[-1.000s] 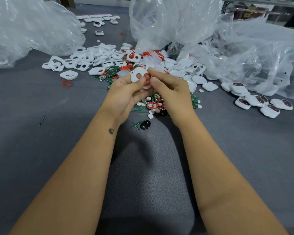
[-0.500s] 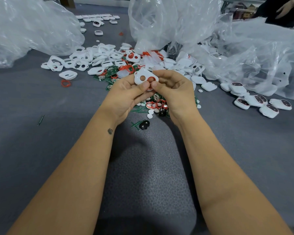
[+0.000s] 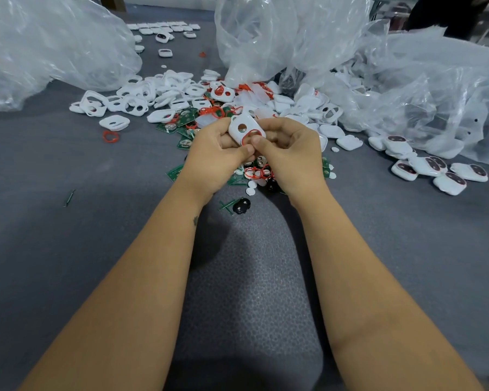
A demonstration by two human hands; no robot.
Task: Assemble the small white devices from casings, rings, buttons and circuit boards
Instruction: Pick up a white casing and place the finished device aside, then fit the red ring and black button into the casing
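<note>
Both hands hold one white casing [image 3: 239, 122] above the parts pile in the middle of the table. It has a round hole and a larger oval opening with a red ring [image 3: 247, 136] lying around that opening. My left hand [image 3: 215, 156] grips the casing's left side, thumb at its lower edge. My right hand [image 3: 290, 153] grips the right side, its thumb pressing on the ring. Under the hands lie green circuit boards [image 3: 175, 172], more red rings [image 3: 256, 173], white round buttons [image 3: 250, 190] and a black part [image 3: 241, 206].
A heap of white casings [image 3: 153, 97] spreads behind the hands. Assembled devices [image 3: 435, 172] lie at the right. Big clear plastic bags stand at back left [image 3: 54, 46], centre [image 3: 266, 38] and right [image 3: 421, 94]. A loose red ring [image 3: 110, 136] lies left. A grey mat [image 3: 251, 292] covers the table.
The casing has turned in my hands so its face with the holes looks up at me, and the red ring now lies around the oval opening under my right thumb.
</note>
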